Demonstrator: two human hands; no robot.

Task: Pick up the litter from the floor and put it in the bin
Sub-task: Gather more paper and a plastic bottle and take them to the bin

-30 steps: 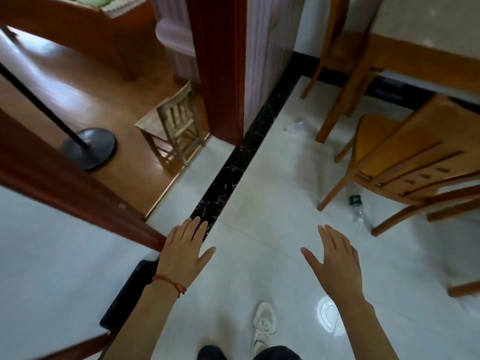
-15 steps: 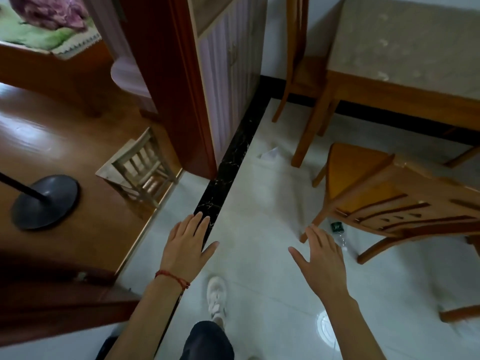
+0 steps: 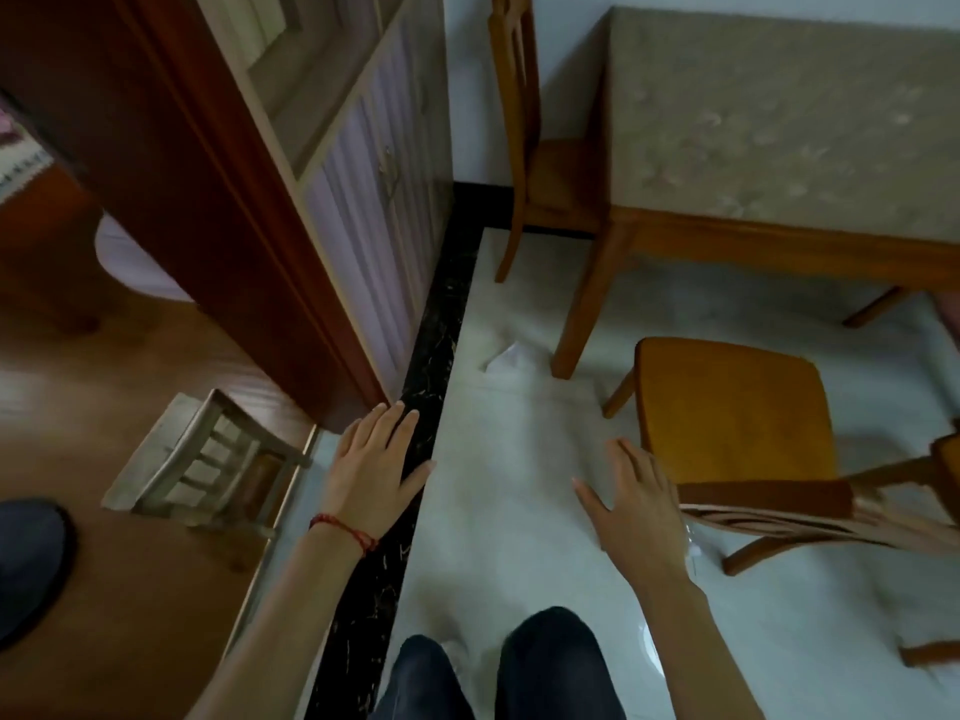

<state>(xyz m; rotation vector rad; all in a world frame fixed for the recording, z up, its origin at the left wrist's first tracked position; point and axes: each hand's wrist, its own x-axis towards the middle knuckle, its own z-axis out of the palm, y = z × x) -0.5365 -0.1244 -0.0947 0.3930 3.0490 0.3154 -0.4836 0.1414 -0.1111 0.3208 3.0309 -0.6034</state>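
Observation:
A crumpled white piece of paper lies on the pale tiled floor beside the table leg, ahead of both hands. A clear plastic bottle lies under the near chair, mostly hidden behind my right wrist. My left hand is stretched out flat over the black marble strip, fingers apart, holding nothing. My right hand is also spread flat and empty, just left of the chair seat. No bin is in view.
A wooden table with a patterned cloth stands at the upper right, with one chair behind it and another chair close to my right hand. A small wooden stool and a dark round stand base sit on the brown floor at the left. A cabinet rises ahead on the left.
I have walked forward: the paper, table and chairs have come closer and lower in view. The bottle has slipped behind my right hand. Both hands stay spread and empty.

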